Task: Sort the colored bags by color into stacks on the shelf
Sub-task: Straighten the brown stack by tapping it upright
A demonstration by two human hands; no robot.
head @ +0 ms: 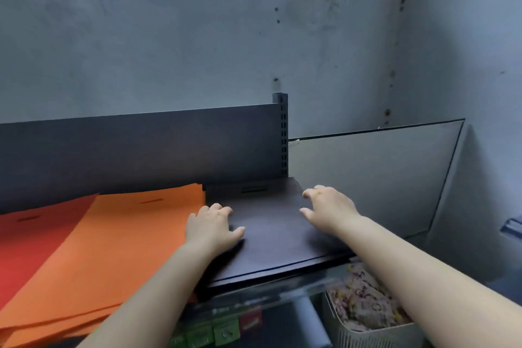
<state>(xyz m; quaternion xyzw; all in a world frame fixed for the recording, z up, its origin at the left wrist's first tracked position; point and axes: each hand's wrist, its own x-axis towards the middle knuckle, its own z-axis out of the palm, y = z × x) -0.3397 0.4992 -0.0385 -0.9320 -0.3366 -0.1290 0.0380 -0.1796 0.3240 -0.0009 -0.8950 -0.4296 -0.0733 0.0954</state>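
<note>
Both hands are down on the black stack (271,234) now, the dark bags at the right-hand end of the shelf (271,289), butted right up against the orange stack (113,248). Beyond the orange, on the side away from the black, sits the red stack (25,240), so three colours lie in a row along the back panel (141,144).

The left hand (210,227) rests on the black stack's edge nearest the orange, fingers gently bent and flat on top, thumb out across the dark surface, gripping nothing. The right hand (329,210) sits toward the stack's opposite edge, fingers spread and loosely bent; whether the tips touch the top bag, I can't tell. It holds nothing either.

So the stack lies directly under and between the palms, its long axis running from the front lip back toward the panel. Looks like squaring-up to me: either hand could nudge its own edge inward, the left being nearer the seam with the orange.
</note>
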